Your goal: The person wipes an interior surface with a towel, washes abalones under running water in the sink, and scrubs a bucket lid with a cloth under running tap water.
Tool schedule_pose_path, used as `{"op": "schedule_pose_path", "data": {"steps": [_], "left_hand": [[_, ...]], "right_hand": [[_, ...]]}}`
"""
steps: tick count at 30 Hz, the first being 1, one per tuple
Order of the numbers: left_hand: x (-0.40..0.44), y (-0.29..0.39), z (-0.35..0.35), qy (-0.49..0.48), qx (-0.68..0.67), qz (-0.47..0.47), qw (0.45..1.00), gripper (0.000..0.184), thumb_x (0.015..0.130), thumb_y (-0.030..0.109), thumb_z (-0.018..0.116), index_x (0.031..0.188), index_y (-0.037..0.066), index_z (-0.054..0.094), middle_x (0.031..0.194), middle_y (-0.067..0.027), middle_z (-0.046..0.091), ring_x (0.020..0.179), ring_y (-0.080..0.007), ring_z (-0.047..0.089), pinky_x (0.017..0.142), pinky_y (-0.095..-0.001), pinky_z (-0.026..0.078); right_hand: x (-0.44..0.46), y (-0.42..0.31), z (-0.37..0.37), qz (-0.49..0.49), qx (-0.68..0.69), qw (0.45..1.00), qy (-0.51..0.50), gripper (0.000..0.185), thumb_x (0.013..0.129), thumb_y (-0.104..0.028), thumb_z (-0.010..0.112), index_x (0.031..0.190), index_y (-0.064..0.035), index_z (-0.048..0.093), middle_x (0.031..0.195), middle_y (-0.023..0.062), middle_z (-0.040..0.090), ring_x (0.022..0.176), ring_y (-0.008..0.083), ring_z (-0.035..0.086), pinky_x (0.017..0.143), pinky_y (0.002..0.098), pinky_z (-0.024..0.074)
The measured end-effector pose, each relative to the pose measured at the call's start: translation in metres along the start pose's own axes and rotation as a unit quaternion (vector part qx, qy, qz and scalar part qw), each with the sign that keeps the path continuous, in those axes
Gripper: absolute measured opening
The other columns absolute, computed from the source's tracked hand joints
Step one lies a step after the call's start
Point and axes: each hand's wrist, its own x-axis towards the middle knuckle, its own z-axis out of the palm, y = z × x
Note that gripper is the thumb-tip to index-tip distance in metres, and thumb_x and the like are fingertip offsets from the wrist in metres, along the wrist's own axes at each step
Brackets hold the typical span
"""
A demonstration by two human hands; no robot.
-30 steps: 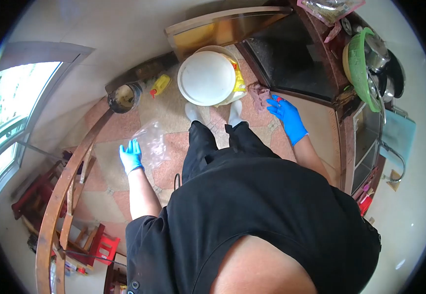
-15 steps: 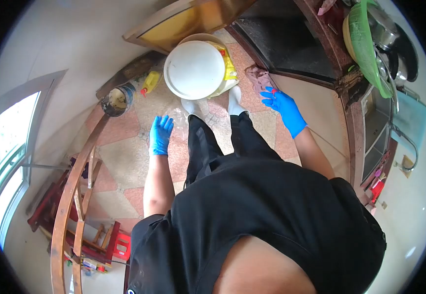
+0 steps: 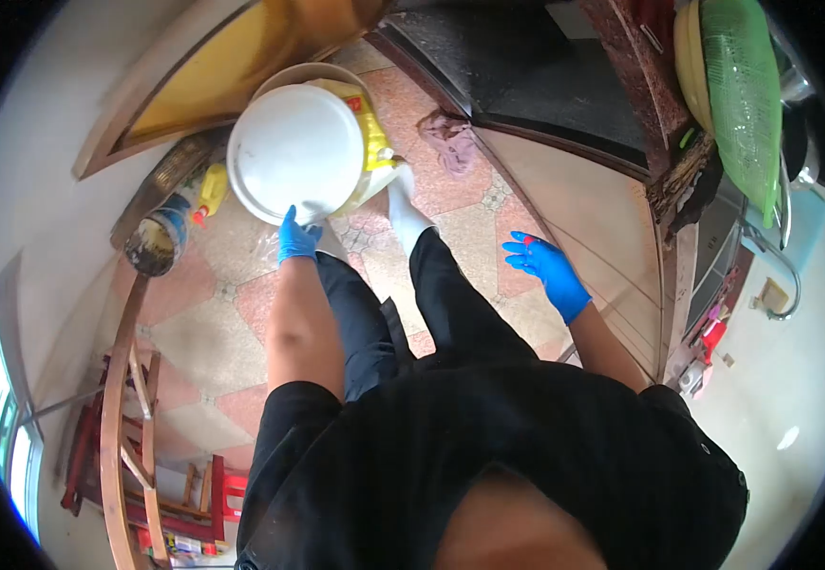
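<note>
My left hand (image 3: 298, 237), in a blue glove, is at the near rim of a large round white lid (image 3: 293, 152). Its fingers are apart and overlap the rim in view; I cannot tell whether they press on it. Under the lid, the rim of a round tub (image 3: 308, 71) shows at the back. My right hand (image 3: 550, 275), also blue-gloved, hangs over the floor to the right of my legs. A small red thing (image 3: 528, 241), too small to name, is held at its fingers. Beside the lid stands a yellow-labelled container (image 3: 374, 138).
A yellow bottle with a red top (image 3: 210, 192) and an open bucket (image 3: 154, 244) stand at left. A pinkish cloth (image 3: 448, 141) lies on the tiles. Wooden railing (image 3: 113, 418) runs at left; a green basket (image 3: 740, 95) and a sink tap (image 3: 792, 275) are at right.
My left hand has moved forward from above the floor to the lid's near rim. My right hand stays out to the side with the red thing. The view has turned, and my legs have shifted.
</note>
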Motion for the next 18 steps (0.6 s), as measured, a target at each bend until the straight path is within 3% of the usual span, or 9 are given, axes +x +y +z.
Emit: {"op": "schedule_pose_path", "data": {"steps": [2,4,6,8,10,11,12,17,18], "left_hand": [[-0.005,-0.005,0.004,-0.018,0.021,0.102,0.994,0.056,0.084,0.042,0.063,0.13,0.014,0.049,0.122,-0.0119,0.057,0.106,-0.03,0.056,0.084,-0.0481,0.046],[-0.017,-0.007,0.004,0.034,0.081,0.101,0.991,0.049,0.087,0.036,0.062,0.127,0.01,0.052,0.119,-0.0132,0.059,0.108,-0.0289,0.056,0.086,-0.0437,0.049],[-0.025,-0.003,0.005,-0.027,-0.02,0.154,0.987,0.043,0.091,0.029,0.06,0.125,0.005,0.053,0.121,-0.0142,0.058,0.113,-0.0286,0.055,0.092,-0.0434,0.05],[-0.063,-0.001,0.017,-0.021,-0.018,0.185,0.982,0.045,0.092,0.03,0.06,0.127,0.001,0.052,0.124,-0.0149,0.056,0.116,-0.0294,0.054,0.095,-0.0425,0.05],[-0.096,0.007,0.031,-0.128,-0.073,0.205,0.968,0.053,0.09,0.034,0.064,0.129,0.001,0.049,0.13,-0.0161,0.053,0.121,-0.031,0.05,0.105,-0.0469,0.041],[-0.111,0.006,0.039,-0.153,-0.085,0.205,0.963,0.061,0.089,0.039,0.066,0.131,0.0,0.047,0.128,-0.0151,0.053,0.121,-0.031,0.049,0.104,-0.0452,0.042],[-0.126,0.011,0.04,-0.199,-0.136,0.144,0.96,0.059,0.088,0.035,0.068,0.131,0.0,0.047,0.131,-0.0143,0.052,0.122,-0.0282,0.049,0.106,-0.0421,0.04],[-0.21,-0.012,0.052,-0.208,-0.186,0.213,0.936,0.054,0.091,0.027,0.066,0.132,-0.001,0.046,0.13,-0.0129,0.053,0.12,-0.0251,0.049,0.106,-0.0396,0.039],[-0.216,-0.017,0.046,-0.199,-0.138,0.254,0.936,0.058,0.091,0.031,0.064,0.137,0.004,0.041,0.13,-0.0116,0.052,0.118,-0.0275,0.051,0.103,-0.0436,0.041]], "right_hand": [[0.005,0.007,0.0,-0.012,-0.008,1.0,-0.001,0.049,0.098,-0.036,0.046,0.135,-0.0047,0.049,0.124,0.0124,0.062,0.103,0.0185,0.062,0.096,0.0339,0.0435],[0.015,0.012,0.0,-0.013,0.006,1.0,0.001,0.049,0.098,-0.037,0.046,0.135,-0.0047,0.049,0.123,0.0122,0.062,0.104,0.0189,0.062,0.096,0.0336,0.0434],[0.021,0.013,0.004,-0.016,0.013,1.0,-0.014,0.048,0.098,-0.036,0.047,0.134,-0.0046,0.05,0.123,0.0127,0.062,0.105,0.0199,0.062,0.096,0.0336,0.0434],[0.021,0.015,0.009,-0.019,0.018,0.999,-0.025,0.048,0.098,-0.037,0.047,0.133,-0.0045,0.051,0.123,0.0127,0.062,0.105,0.0202,0.062,0.096,0.0334,0.0435],[0.031,0.011,0.011,-0.032,0.014,0.998,-0.051,0.048,0.098,-0.037,0.047,0.133,-0.0044,0.052,0.123,0.0128,0.062,0.104,0.0204,0.062,0.096,0.0333,0.0435],[0.036,0.012,0.01,-0.034,0.016,0.998,-0.051,0.048,0.097,-0.037,0.047,0.132,-0.0046,0.052,0.122,0.0127,0.063,0.104,0.0203,0.062,0.096,0.0331,0.0435],[0.041,0.015,0.009,-0.032,0.018,0.998,-0.054,0.047,0.097,-0.037,0.047,0.132,-0.0048,0.053,0.121,0.0125,0.063,0.104,0.0202,0.062,0.096,0.0329,0.0435],[0.062,-0.012,0.011,-0.047,-0.011,0.996,-0.077,0.046,0.097,-0.037,0.048,0.132,-0.0074,0.054,0.119,0.0123,0.065,0.102,0.0185,0.063,0.095,0.0321,0.0436],[0.065,-0.015,0.011,-0.049,-0.016,0.995,-0.09,0.046,0.097,-0.037,0.048,0.132,-0.0074,0.054,0.119,0.0123,0.065,0.102,0.0185,0.063,0.095,0.0321,0.0436]]}}
